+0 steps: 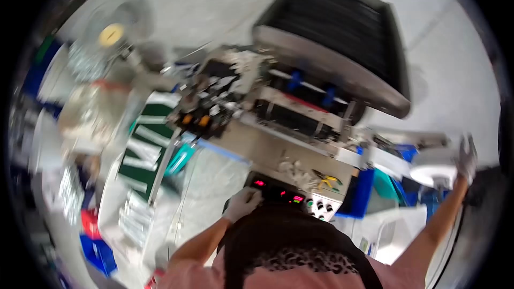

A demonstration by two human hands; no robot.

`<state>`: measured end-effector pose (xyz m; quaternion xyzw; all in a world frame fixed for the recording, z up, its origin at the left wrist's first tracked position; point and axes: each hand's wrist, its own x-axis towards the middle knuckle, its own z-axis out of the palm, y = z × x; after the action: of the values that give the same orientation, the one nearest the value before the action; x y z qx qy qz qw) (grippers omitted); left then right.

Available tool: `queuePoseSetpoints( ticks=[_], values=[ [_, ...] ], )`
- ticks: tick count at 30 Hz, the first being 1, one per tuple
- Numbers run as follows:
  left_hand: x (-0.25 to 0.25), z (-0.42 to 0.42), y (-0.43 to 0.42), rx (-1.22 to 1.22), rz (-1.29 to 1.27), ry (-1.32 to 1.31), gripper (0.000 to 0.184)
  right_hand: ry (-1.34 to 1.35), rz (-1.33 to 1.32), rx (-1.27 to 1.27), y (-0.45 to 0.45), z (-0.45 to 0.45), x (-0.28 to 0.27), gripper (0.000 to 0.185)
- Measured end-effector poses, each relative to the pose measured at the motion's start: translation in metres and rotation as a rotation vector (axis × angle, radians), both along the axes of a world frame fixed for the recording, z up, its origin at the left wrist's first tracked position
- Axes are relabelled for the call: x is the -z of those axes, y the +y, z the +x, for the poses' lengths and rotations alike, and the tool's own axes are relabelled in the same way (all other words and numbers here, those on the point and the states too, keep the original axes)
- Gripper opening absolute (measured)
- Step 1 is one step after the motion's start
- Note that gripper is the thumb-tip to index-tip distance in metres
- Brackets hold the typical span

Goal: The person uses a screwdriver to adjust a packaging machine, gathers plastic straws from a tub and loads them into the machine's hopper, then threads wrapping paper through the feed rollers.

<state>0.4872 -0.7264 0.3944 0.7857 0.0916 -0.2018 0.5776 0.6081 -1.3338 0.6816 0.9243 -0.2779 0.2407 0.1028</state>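
Note:
My left hand (pixel 243 203), in a pale glove, is at the left edge of a black control box (pixel 276 190) with red and green lit digits. Its fingers look curled, and what they hold, if anything, is hidden. My right hand (pixel 467 159), gloved too, reaches far out to the right with its fingers stretched upward and nothing visible in them. Close to its left is a white round object (pixel 433 174). Yellow-handled pliers (pixel 326 180) lie on the bench beyond the control box, near a panel of round knobs (pixel 320 207).
A machine with blue clamps (pixel 294 79) stands ahead, before a large dark-bedded tray (pixel 332 13). Leftward are a green board with white strips (pixel 147 147), a fan (pixel 112 35) and a blue bin (pixel 99 254). Another blue bin (pixel 358 195) sits right of the knobs.

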Motion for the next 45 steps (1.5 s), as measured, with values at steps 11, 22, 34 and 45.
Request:
queuePoseSetpoints(
  ticks=[11,22,34,45],
  values=[
    [-0.014,-0.013,-0.062,0.180,0.136,-0.048,0.033,0.238,-0.083,0.231,-0.014,-0.002,0.015,0.056],
    [-0.002,-0.016,-0.091,0.229,0.125,-0.128,0.034,0.250,-0.380,0.303,0.080,-0.005,0.023,0.044],
    [-0.005,-0.026,-0.101,0.200,0.215,-0.184,0.035,0.217,-0.499,0.206,0.084,-0.001,0.051,0.038],
    [-0.020,-0.052,-0.109,0.091,0.244,-0.067,0.028,-0.041,-0.078,-0.735,0.112,-0.024,0.162,0.034]
  ],
)
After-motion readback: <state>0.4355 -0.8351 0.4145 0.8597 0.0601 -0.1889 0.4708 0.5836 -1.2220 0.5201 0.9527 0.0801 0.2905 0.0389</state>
